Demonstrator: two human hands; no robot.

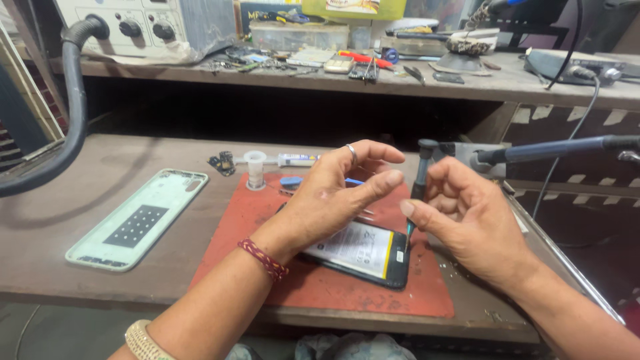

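Head camera caught your right hand (pixel 467 213) pinching a dark screwdriver (pixel 418 187) upright over the opened phone (pixel 363 252) on the red mat (pixel 333 287); your left hand (pixel 333 193) hovered above the phone, fingers loosely extended.

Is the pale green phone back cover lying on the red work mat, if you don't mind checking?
No, the pale green phone back cover lies on the bare wooden bench, left of the red work mat.

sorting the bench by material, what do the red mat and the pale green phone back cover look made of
Red mat: looks like matte rubber or silicone, lying flat, dull and scuffed. Pale green phone back cover: seemingly moulded plastic, thin raised rim, smooth faint sheen, dark pad stuck inside.
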